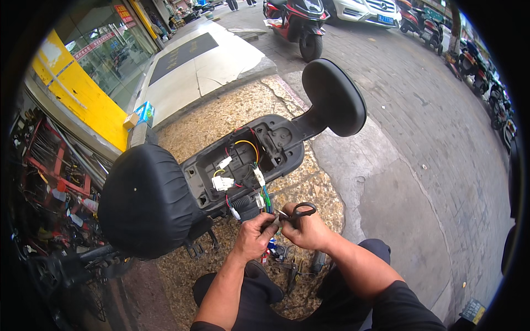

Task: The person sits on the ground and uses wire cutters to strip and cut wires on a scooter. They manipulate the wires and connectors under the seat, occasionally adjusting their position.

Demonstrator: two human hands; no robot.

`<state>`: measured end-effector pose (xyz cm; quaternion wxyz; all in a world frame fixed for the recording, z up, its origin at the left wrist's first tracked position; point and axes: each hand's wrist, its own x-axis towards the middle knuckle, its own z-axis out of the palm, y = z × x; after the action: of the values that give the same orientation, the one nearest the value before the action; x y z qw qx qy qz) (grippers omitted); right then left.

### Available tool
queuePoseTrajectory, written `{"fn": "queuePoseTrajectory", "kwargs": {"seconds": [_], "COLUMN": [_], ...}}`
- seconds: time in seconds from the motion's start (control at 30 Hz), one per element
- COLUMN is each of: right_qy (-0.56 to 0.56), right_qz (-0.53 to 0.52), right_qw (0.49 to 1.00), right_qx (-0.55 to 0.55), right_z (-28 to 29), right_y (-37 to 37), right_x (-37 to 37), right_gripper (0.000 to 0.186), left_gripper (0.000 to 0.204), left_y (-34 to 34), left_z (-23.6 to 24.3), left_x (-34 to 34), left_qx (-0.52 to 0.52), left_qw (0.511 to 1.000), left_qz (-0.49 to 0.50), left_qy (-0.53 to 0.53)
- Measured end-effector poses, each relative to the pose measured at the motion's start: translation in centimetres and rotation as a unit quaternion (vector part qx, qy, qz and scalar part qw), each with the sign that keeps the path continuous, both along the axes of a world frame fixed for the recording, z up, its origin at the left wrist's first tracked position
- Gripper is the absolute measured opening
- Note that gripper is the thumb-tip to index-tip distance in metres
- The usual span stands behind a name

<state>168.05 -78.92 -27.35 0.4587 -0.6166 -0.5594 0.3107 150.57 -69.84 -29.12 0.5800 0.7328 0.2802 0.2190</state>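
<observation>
My right hand [307, 230] is closed around a pair of scissors with a black looped handle [305, 208]. Its fingertips meet those of my left hand [253, 238], which pinches a thin wire; the exact grip is partly hidden by the fingers. Blue and green wires [266, 196] run down to the hands from an open black scooter body [218, 157]. White plug connectors [222, 183] lie in and over its compartment, and another white connector [259, 176] hangs at the near edge. A small white plug [235, 213] dangles left of my left hand.
A black padded seat [146, 201] is at the left, a black backrest [334, 96] at the far right of the body. Tools and loose parts [290, 267] lie on the ground between my knees. Red tool racks [55, 160] stand left; a red scooter [298, 22] is parked ahead.
</observation>
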Motion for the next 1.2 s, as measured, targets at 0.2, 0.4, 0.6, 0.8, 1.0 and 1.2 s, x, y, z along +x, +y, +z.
{"fn": "queuePoseTrajectory", "kwargs": {"seconds": [0.2,0.4,0.6,0.8,1.0,1.2], "right_qy": [0.021,0.003,0.026,0.063,0.123,0.136], "right_qz": [0.0,0.004,0.013,0.026,0.04,0.045], "right_qw": [0.999,0.999,0.999,0.997,0.991,0.987], "right_qx": [0.034,0.042,0.031,0.041,0.021,0.068], "right_z": [-0.6,-0.4,0.1,0.7,1.6,2.0], "right_y": [0.3,0.3,0.1,0.1,-0.5,-0.9], "right_x": [0.3,0.5,0.9,0.7,1.6,1.1], "right_gripper": [0.017,0.007,0.009,0.009,0.007,0.016], "left_gripper": [0.014,0.013,0.012,0.01,0.013,0.015], "left_y": [-0.1,-0.2,-0.2,-0.3,-0.3,-0.3], "left_z": [0.1,0.4,0.1,0.4,-0.4,-0.9], "left_x": [-0.1,-0.1,-0.1,-0.2,-0.5,-0.8], "left_qx": [-0.041,-0.024,-0.022,-0.063,-0.05,-0.047], "left_qw": [0.999,1.0,1.0,0.998,0.998,0.99], "left_qz": [0.002,0.009,0.016,0.009,0.013,-0.017], "left_qy": [0.003,0.016,-0.005,0.005,-0.045,-0.129]}}
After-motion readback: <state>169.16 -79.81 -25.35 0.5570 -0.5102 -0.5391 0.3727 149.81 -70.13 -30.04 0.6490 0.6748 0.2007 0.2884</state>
